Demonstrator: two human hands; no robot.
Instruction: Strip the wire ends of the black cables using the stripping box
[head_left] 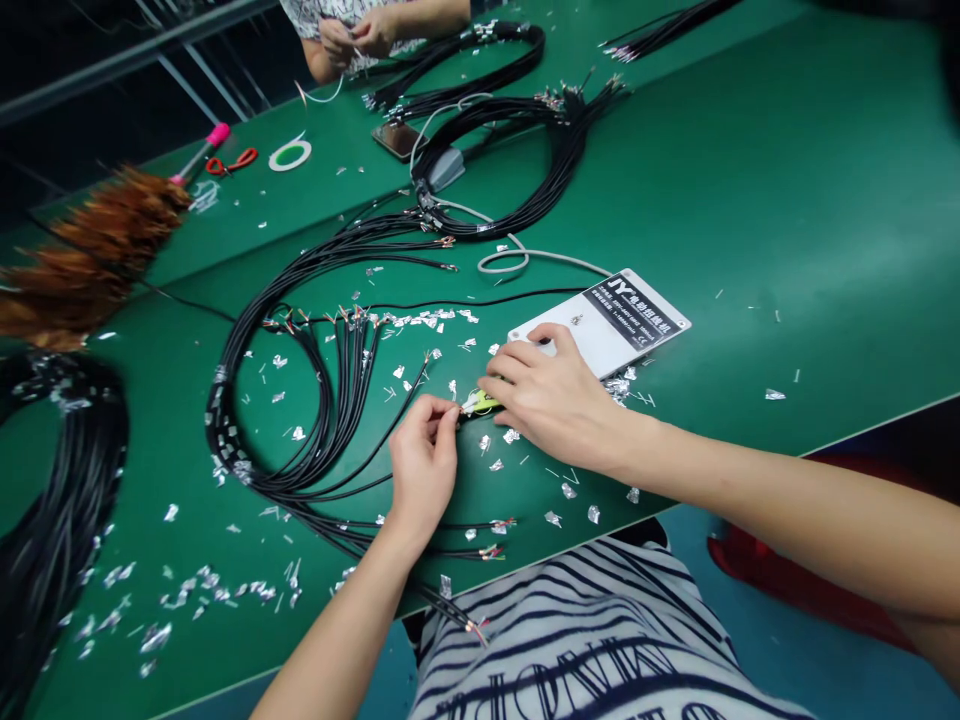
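My left hand [425, 462] pinches the end of a black cable [375, 478], thumb and forefinger pressed together. Close to those fingertips lies the pale tip of a small yellow-green tool [486, 402], whose exact kind I cannot make out. My right hand [559, 398] curls over this tool and hides most of it, just in front of a white machine [592, 335] with a black JY label. The cable belongs to a looped black bundle [225, 380] left of my hands, its stripped ends showing coloured wires.
More coiled cable bundles [555, 190] lie farther back near a phone [397, 140]. Foil scraps [202, 580] litter the green table [787, 220]. Orange-handled scissors [232, 162], a tape roll [289, 155] and a brown feather duster [105, 245] are at left. Across sits another person, hands [356, 38] together.
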